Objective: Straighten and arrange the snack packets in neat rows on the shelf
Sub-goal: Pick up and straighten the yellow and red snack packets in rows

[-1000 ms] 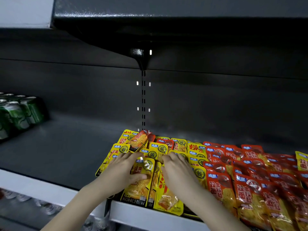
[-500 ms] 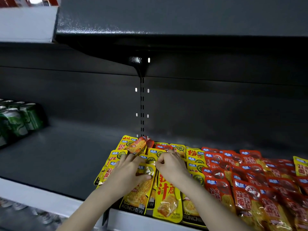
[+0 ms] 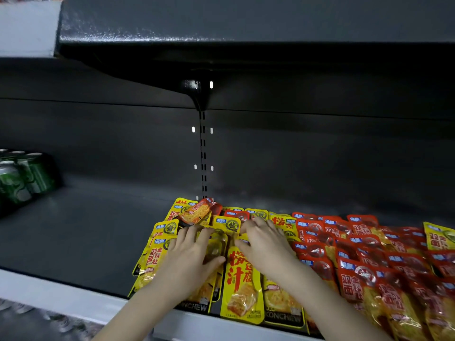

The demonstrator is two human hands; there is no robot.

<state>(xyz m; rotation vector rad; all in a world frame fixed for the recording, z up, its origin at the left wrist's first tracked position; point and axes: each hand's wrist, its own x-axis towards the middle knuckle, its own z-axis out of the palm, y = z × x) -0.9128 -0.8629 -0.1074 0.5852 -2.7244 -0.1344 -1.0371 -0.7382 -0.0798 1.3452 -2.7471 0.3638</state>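
Observation:
Yellow snack packets (image 3: 240, 289) lie overlapping in rows on the dark grey shelf (image 3: 86, 232), with red packets (image 3: 357, 269) to their right. One orange packet (image 3: 197, 214) lies askew on top at the back. My left hand (image 3: 194, 257) rests flat, fingers spread, on a yellow packet. My right hand (image 3: 266, 242) presses on the neighbouring yellow packets, its fingertips at the top edge of a small yellow packet (image 3: 229, 225). Neither hand lifts a packet.
Green drink cans (image 3: 22, 178) stand at the shelf's far left. The upper shelf (image 3: 246, 28) overhangs, with a slotted upright (image 3: 203, 156) at the back. The shelf's white front lip (image 3: 61, 301) runs along the bottom. A lone yellow packet (image 3: 439, 236) lies among the red ones at the right.
Both hands have slid farther back over the yellow packets. The long yellow packet between them now lies uncovered and straight.

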